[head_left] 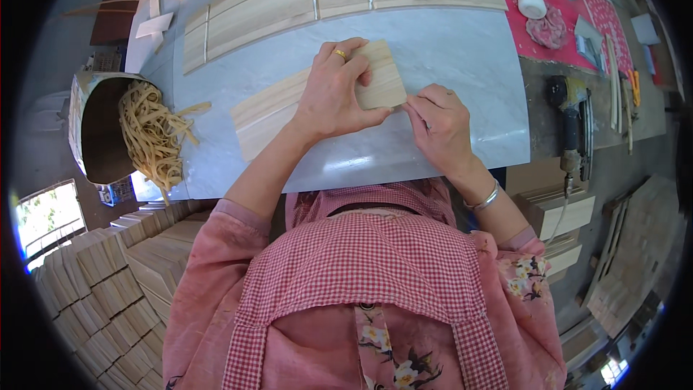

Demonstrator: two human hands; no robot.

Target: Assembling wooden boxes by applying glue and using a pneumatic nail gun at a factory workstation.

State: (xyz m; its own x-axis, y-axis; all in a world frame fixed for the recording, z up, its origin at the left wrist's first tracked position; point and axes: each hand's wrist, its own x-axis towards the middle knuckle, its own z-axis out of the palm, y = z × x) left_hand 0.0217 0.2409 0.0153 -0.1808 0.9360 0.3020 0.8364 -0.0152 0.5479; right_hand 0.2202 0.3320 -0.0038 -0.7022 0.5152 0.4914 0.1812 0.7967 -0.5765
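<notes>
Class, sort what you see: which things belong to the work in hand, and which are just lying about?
In the work:
left hand, gripping the board
right hand, at its corner
table, beneath
row of boards, possibly

Seemingly lying about, untouched:
strips
bin
power tool
crumpled pink wad

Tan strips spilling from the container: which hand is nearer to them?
Left. The left hand, on the wooden board, is right of the tan strips; the right hand, by the board's corner, is farther right.
</notes>
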